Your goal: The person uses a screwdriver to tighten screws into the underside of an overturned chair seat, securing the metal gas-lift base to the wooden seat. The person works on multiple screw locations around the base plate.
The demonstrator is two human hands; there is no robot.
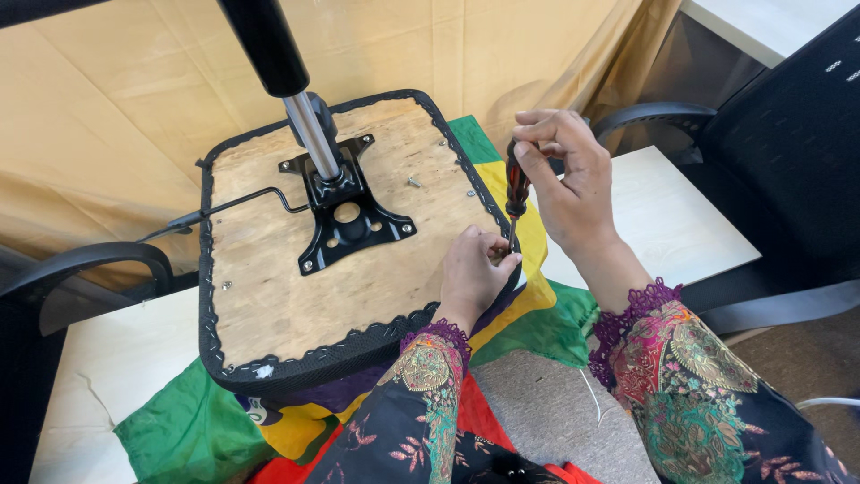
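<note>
Step in hand, as I judge it: driving a screw at the right edge of the upturned seat [296, 287].

Nearest to me, my left hand [473, 273] rests on the seat's right rim, fingers curled and pinched around the tip of the screwdriver [516, 190], steadying it at the plywood. The screw itself is hidden under my fingers.

Just above, my right hand [566, 179] is closed around the top of the red-and-black handle, thumb and fingertips gripping it; the tool stands nearly upright.

Next move, as I judge it: keep the tool upright, press down and turn with the right hand, and keep the left fingertips clear of the tip.

Edges: the work point lies just inside the black mesh trim [358, 351], so a slip could run off the rim onto the cloth [528, 327] below. The seat overhangs the white surface [663, 215].

Farther in, the black mounting plate [345, 220] sits at the seat's middle, with the gas cylinder [309, 134] rising from it and a lever [242, 202] running left. Open plywood lies between plate and hands. An armrest [654, 115] stands beyond my right hand, well apart.
</note>
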